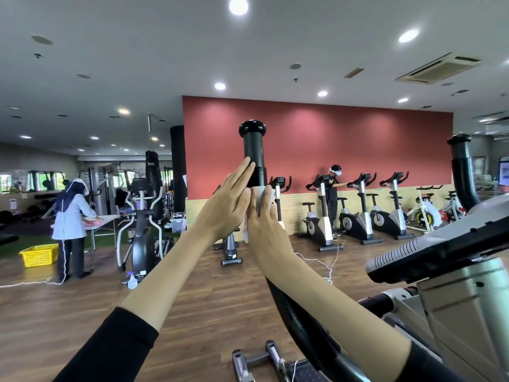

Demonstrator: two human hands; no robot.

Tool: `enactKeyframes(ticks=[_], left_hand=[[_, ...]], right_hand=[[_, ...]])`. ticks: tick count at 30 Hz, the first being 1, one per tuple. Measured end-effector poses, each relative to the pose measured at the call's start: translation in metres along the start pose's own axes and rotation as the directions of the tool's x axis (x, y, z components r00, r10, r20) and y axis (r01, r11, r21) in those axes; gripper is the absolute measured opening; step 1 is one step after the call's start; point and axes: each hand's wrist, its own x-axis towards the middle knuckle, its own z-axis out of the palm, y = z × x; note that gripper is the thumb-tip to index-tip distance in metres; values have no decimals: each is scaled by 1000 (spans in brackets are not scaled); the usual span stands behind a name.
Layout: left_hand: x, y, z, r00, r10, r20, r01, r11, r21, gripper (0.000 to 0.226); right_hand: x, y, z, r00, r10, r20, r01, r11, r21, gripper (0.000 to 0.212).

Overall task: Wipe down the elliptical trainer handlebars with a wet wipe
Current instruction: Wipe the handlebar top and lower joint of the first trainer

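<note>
Handlebar [253,150] stands upright ahead between both hands; right hand [265,217] grips a wet wipe [260,194] round its shaft, left hand [228,201] lies flat against it, fingers straight, holding nothing

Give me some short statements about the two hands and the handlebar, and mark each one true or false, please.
1. The right hand holds a wet wipe against the handlebar. True.
2. The left hand is closed in a fist. False: its fingers are straight and lie against the handlebar.
3. A yellow basket stands on the floor. True.
4. The far wall is blue. False: it is red.
</note>
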Motion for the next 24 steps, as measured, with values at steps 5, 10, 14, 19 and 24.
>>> enactKeyframes(ticks=[5, 10, 14, 19, 24], left_hand=[[1, -2, -2, 1000, 24, 1, -24, 999, 42, 55], [1, -8, -3, 998, 63, 16, -65, 993, 98, 54], [0, -12, -1, 997, 81, 16, -83, 991, 105, 57], [-2, -13, 2, 996, 87, 32, -90, 989, 119, 62], [-2, -13, 4, 996, 90, 28, -93, 988, 121, 62]], right_hand=[[22, -4, -3, 998, 26, -53, -26, 1000, -9, 68], [19, -5, -12, 987, 10, -159, -3, 999, 43, 66], [-3, -4, -23, 978, -25, -209, 39, 997, 64, 81], [-30, 0, -10, 992, -14, 126, 20, 999, -46, 70], [-20, -4, -14, 994, -64, 94, 77, 986, -147, 67]])
